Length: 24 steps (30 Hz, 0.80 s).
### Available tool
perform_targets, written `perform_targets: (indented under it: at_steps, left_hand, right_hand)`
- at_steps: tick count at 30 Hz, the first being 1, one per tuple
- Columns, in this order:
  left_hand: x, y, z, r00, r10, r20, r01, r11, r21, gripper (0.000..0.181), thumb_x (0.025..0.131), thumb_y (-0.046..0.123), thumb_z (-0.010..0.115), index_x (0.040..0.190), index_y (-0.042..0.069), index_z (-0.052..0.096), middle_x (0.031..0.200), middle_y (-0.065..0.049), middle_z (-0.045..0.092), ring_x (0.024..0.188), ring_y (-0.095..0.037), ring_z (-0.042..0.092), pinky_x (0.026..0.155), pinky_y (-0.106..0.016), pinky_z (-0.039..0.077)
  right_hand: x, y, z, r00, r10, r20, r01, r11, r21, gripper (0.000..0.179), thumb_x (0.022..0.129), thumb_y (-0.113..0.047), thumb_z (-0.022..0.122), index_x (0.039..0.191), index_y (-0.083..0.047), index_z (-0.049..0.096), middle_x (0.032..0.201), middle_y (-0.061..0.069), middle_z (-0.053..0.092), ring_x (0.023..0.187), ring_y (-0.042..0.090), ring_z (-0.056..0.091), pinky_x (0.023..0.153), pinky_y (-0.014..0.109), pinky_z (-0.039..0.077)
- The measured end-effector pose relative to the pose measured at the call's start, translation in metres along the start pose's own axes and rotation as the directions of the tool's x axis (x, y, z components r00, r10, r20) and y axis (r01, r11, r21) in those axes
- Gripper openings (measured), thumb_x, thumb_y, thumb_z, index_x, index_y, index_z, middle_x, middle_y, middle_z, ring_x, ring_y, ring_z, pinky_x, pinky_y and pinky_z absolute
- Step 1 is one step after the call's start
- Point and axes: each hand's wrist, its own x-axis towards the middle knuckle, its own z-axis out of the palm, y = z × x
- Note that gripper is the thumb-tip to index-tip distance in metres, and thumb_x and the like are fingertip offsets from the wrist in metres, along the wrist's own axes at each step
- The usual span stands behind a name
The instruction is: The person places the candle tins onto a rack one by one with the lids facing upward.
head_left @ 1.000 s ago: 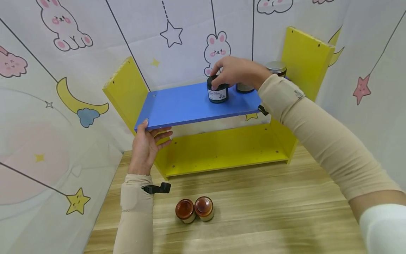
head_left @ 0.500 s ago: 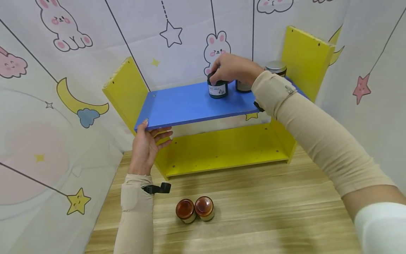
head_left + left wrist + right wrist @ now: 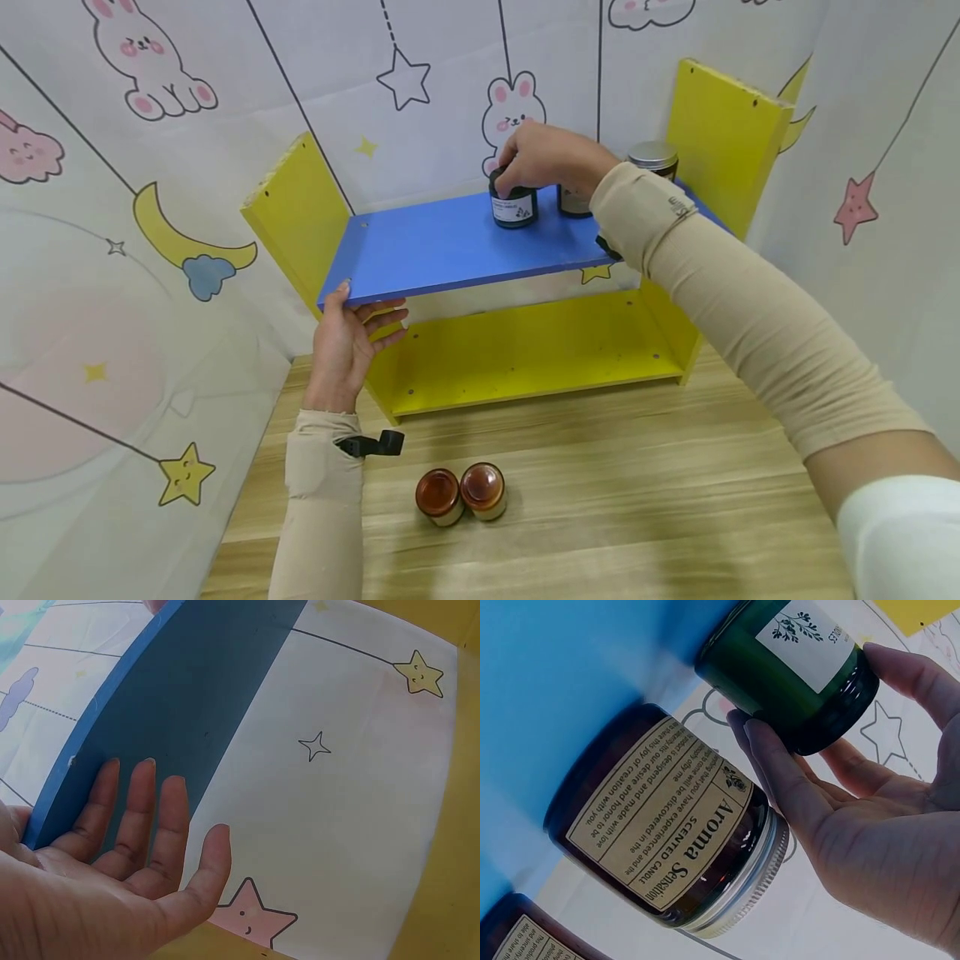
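My right hand (image 3: 555,158) grips a dark green glass candle jar (image 3: 513,210) from above, thumb and fingers around its dark upper end. The jar stands upright at the blue shelf board (image 3: 420,250), right of its middle. In the right wrist view, a brown scented candle jar (image 3: 664,817) with a silver lid is close beside my fingers, and another brown candle jar (image 3: 525,934) shows partly beyond it. My left hand (image 3: 339,350) holds the board's front left corner, thumb on top. Its other fingers (image 3: 135,817) extend loosely spread beneath the board.
Yellow side panels (image 3: 723,142) rise at both ends of the blue board, above a yellow bottom shelf (image 3: 517,354). Two small amber-topped jars (image 3: 437,493) stand side by side on the wooden table (image 3: 637,500) in front. A printed cloth (image 3: 442,158) hangs behind.
My right hand has moved the green candle jar slightly back on the blue board, toward the cloth. The left hand has stayed at the board's corner.
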Motion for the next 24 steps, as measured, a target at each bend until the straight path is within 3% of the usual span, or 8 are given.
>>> perform_targets:
  at_steps: [5, 18, 24]
  left_hand:
    - [0.000, 0.000, 0.000, 1.000, 0.005, 0.001, -0.005, 1.000, -0.007, 0.063, 0.109, 0.051, 0.031, 0.160, 0.016, 0.022, 0.115, -0.009, 0.067, 0.115, -0.031, 0.064, 0.100, -0.049, 0.048]
    - [-0.001, 0.001, -0.001, 1.000, 0.000, 0.005, 0.000, 1.000, -0.004, 0.062, 0.109, 0.051, 0.030, 0.160, 0.016, 0.024, 0.119, -0.011, 0.067, 0.116, -0.030, 0.064, 0.108, -0.055, 0.042]
    - [-0.001, 0.000, -0.002, 1.000, 0.003, 0.018, -0.003, 1.000, -0.009, 0.062, 0.109, 0.052, 0.030, 0.159, 0.016, 0.027, 0.120, -0.011, 0.067, 0.115, -0.029, 0.064, 0.109, -0.056, 0.039]
  right_hand:
    - [-0.001, -0.001, 0.001, 1.000, -0.004, -0.006, 0.004, 1.000, -0.007, 0.057, 0.099, -0.029, 0.063, 0.152, -0.014, 0.047, 0.154, 0.007, 0.047, 0.138, 0.024, 0.044, 0.117, 0.046, 0.035]
    - [-0.004, -0.003, 0.002, 1.000, -0.003, -0.019, 0.002, 1.000, -0.022, 0.058, 0.100, -0.028, 0.062, 0.153, -0.012, 0.045, 0.154, 0.008, 0.047, 0.137, 0.025, 0.044, 0.116, 0.046, 0.036]
    - [-0.014, -0.005, 0.003, 0.997, -0.001, -0.076, -0.004, 0.998, -0.065, 0.072, 0.100, -0.034, 0.062, 0.161, -0.014, 0.029, 0.163, 0.009, 0.034, 0.142, 0.027, 0.040, 0.117, 0.048, 0.035]
